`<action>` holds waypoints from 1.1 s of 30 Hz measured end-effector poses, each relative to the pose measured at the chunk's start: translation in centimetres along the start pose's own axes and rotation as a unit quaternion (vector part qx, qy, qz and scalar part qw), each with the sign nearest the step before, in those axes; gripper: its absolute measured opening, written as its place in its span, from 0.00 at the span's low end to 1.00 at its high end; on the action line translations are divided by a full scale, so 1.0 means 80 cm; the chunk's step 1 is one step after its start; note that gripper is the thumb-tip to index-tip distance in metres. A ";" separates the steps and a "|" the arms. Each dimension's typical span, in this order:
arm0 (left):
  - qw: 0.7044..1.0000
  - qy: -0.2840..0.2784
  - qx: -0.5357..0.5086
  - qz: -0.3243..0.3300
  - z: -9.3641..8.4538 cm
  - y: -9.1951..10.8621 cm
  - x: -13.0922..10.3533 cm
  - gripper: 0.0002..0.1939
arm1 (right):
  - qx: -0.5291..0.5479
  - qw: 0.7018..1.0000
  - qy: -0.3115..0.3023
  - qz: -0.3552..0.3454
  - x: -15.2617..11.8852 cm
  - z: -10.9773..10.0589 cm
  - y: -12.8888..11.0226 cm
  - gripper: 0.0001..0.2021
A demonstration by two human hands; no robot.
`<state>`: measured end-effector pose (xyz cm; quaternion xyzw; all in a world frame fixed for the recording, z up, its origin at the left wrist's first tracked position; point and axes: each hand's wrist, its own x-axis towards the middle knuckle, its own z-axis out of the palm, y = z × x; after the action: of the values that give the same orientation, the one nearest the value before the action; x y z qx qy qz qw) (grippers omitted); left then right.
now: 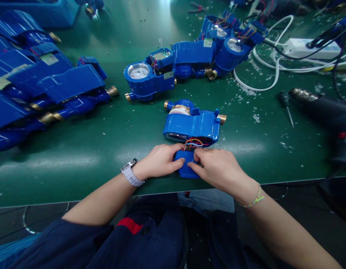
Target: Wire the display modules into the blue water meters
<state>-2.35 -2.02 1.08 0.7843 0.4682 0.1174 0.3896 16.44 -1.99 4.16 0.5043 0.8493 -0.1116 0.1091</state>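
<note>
A blue water meter (191, 125) with brass threaded ends lies on its side near the table's front edge. Coloured wires (195, 142) run from it to a small blue plastic cover (188, 172) in front. My left hand (163, 160), with a watch on its wrist, grips the cover's left side between thumb and fingers. On the right side, my right hand (218, 168) holds the same cover, its thumb on the face and its fingers curled at the upper edge. The inside of the cover is hidden from me.
Several blue meters (149, 76) stand farther back, some with open wiring. More meters (72, 84) are piled at left. At right lie a screwdriver (286, 106), a heat gun (315, 101) and a white power strip (311, 48) with cables. Pliers (197, 8) lie at the back.
</note>
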 end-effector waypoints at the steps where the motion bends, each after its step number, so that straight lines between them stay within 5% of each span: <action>1: 1.000 0.000 0.004 -0.001 0.000 0.000 0.000 0.15 | 0.008 1.000 0.002 0.003 -0.002 0.001 0.000 0.09; 9: 1.000 0.004 0.015 -0.005 0.001 0.000 0.000 0.13 | 0.063 0.998 0.014 -0.001 -0.012 0.012 0.003 0.07; 14: 1.000 0.005 0.009 -0.003 0.001 0.000 0.001 0.12 | 0.043 0.997 0.004 -0.072 -0.011 0.012 0.010 0.04; 19: 1.000 0.003 0.006 -0.001 -0.001 0.000 0.000 0.11 | 0.129 0.975 0.093 -0.157 -0.011 0.038 0.028 0.05; 24: 1.000 -0.007 0.001 -0.008 -0.002 0.002 0.001 0.15 | 0.277 0.932 0.167 -0.162 -0.016 0.067 0.032 0.06; 27: 1.000 -0.013 -0.005 -0.014 -0.005 0.001 0.001 0.16 | 0.368 0.904 0.192 -0.103 -0.022 0.071 0.037 0.07; 33: 1.000 -0.017 -0.018 -0.018 -0.008 -0.002 0.002 0.17 | 0.601 0.739 0.294 0.075 -0.035 0.064 0.081 0.07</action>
<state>-2.73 -1.55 1.35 0.7707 0.4731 0.1052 0.4138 23.83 -2.87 -0.38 0.5349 0.5551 -0.4369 -0.4635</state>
